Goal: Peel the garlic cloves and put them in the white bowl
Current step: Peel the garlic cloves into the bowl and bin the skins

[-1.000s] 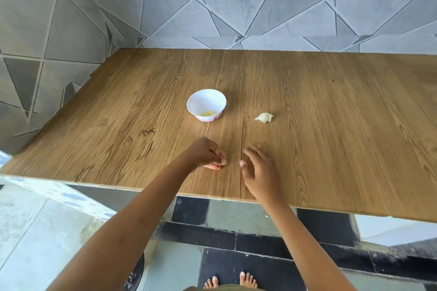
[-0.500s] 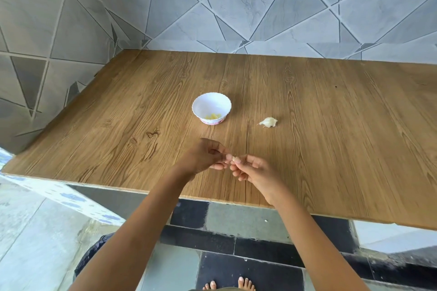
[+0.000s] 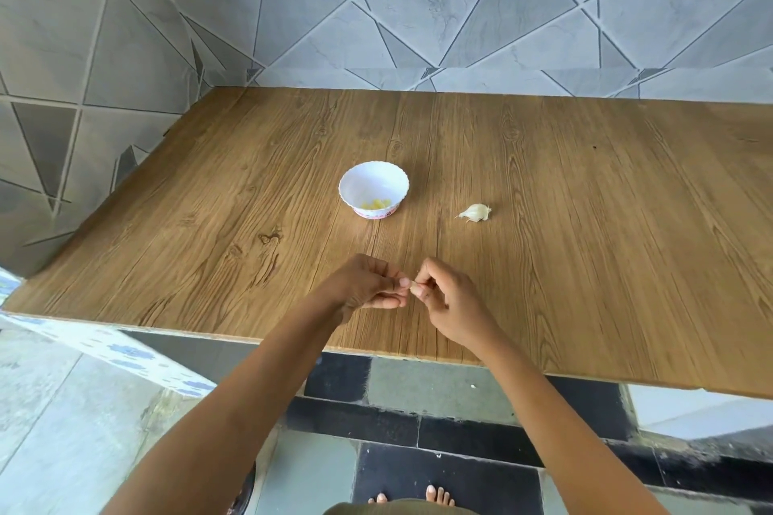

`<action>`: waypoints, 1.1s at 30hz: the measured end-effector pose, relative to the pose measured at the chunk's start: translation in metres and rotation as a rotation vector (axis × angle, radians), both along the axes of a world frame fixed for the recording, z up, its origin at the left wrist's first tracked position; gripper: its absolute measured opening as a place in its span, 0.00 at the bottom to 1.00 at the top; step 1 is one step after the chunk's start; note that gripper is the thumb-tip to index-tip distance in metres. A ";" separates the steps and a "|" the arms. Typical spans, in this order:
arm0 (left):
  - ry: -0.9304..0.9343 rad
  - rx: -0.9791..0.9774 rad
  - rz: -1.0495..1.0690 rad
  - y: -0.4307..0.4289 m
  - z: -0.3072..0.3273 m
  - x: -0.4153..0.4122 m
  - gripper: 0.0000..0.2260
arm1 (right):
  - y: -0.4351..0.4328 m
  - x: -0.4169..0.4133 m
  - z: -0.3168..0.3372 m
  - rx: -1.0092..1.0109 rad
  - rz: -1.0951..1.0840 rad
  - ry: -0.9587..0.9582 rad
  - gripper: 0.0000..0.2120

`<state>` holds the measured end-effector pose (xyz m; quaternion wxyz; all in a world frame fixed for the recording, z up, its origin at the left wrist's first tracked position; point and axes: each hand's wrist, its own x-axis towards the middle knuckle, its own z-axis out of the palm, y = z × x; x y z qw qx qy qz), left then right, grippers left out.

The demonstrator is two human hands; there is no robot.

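Garlic clove [image 3: 414,286] between left hand [image 3: 359,284], right hand [image 3: 451,302]; bowl [image 3: 355,182] print illegible.

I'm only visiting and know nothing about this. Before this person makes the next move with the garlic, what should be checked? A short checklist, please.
1. Clove pinched firmly between left hand and right hand: ok.
2. Skin fully off that clove: cannot tell; it is tiny and half hidden by the fingers.
3. White bowl upright on the table, ahead of the hands: ok.
4. Room in the bowl, which holds only a few peeled cloves at the bottom: ok.
5. Next garlic piece lying on the table to the right of the bowl, apart from it: ok.
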<state>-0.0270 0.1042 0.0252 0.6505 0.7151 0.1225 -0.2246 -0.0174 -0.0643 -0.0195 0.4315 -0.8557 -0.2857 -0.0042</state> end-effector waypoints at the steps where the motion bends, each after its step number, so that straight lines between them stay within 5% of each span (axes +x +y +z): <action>1: -0.042 0.045 0.005 -0.002 -0.002 0.000 0.02 | 0.001 -0.001 0.001 0.020 -0.021 0.113 0.07; 6: -0.312 0.211 0.012 -0.008 -0.014 -0.002 0.02 | 0.000 -0.001 0.012 0.323 -0.120 0.722 0.07; 10: -0.592 0.348 -0.018 -0.005 -0.021 -0.004 0.02 | 0.002 0.002 0.018 0.507 -0.199 0.873 0.01; 13: -0.654 0.327 -0.016 -0.003 -0.025 -0.004 0.04 | 0.003 0.003 0.020 0.674 -0.271 0.978 0.07; 17: -0.545 0.211 0.037 -0.007 -0.024 -0.004 0.04 | 0.004 0.001 0.019 0.647 -0.341 0.935 0.06; 20: -0.408 0.059 0.126 -0.012 -0.020 -0.005 0.03 | 0.007 -0.003 0.013 0.612 -0.381 0.704 0.03; 24: -0.312 0.088 0.187 -0.016 -0.020 -0.002 0.02 | 0.012 -0.007 0.002 0.452 -0.404 0.407 0.03; 33: -0.143 -0.110 0.214 -0.013 -0.018 -0.001 0.03 | 0.010 -0.005 0.002 0.532 -0.357 0.592 0.05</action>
